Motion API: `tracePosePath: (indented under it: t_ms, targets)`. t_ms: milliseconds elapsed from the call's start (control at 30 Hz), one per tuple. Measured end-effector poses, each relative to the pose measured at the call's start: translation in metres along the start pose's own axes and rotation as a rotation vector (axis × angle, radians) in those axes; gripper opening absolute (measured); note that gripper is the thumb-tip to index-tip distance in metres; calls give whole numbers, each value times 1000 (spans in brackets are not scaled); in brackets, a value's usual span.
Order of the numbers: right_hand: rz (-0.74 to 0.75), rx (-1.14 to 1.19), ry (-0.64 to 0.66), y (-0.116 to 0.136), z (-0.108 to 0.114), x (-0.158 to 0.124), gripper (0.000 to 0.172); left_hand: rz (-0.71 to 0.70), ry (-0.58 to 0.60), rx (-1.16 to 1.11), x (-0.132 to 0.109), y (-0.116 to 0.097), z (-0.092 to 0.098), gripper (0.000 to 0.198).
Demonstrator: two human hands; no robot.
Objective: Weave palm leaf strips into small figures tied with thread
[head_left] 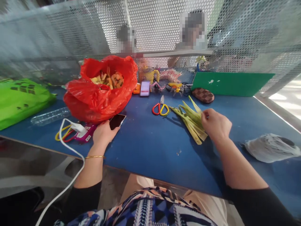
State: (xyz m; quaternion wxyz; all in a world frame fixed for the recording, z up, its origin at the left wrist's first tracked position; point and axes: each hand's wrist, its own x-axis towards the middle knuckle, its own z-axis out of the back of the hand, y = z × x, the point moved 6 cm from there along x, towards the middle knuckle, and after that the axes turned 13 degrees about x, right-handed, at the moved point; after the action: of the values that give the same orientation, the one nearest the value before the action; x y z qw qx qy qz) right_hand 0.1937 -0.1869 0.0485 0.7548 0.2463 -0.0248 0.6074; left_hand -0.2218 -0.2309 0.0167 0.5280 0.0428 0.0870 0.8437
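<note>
My left hand (103, 133) rests on the blue table (150, 147) with its fingers on a dark smartphone (117, 121), just in front of a red plastic bag (101, 89) full of small yellow and orange pieces. My right hand (215, 125) is closed over a bundle of green and yellow leaf strips (189, 118) lying on the table, pinching them near their right end. Red-and-yellow-handled scissors (160, 108) lie just left of the strips.
A white charger and cable (77, 128) and a pink item lie left of my left hand. A green bag (21, 99), a clear bottle (49, 115), a green board (231, 84), a checkered pouch (203, 95) and a grey bag (271, 147) are around. Other people sit behind a perforated metal screen.
</note>
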Motion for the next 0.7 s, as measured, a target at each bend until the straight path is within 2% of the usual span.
tracePosePath:
  t_ms: [133, 233, 700]
  targets:
    - [-20, -16, 44, -1, -4, 1, 29, -59, -43, 18, 8, -15, 1, 49]
    - [-19, -10, 60, -1, -4, 2, 29, -47, -16, 46, 16, -21, 1, 50]
    - [-5, -24, 87, -1, -7, 1, 29, 28, -2, 101, 23, -25, 7, 51]
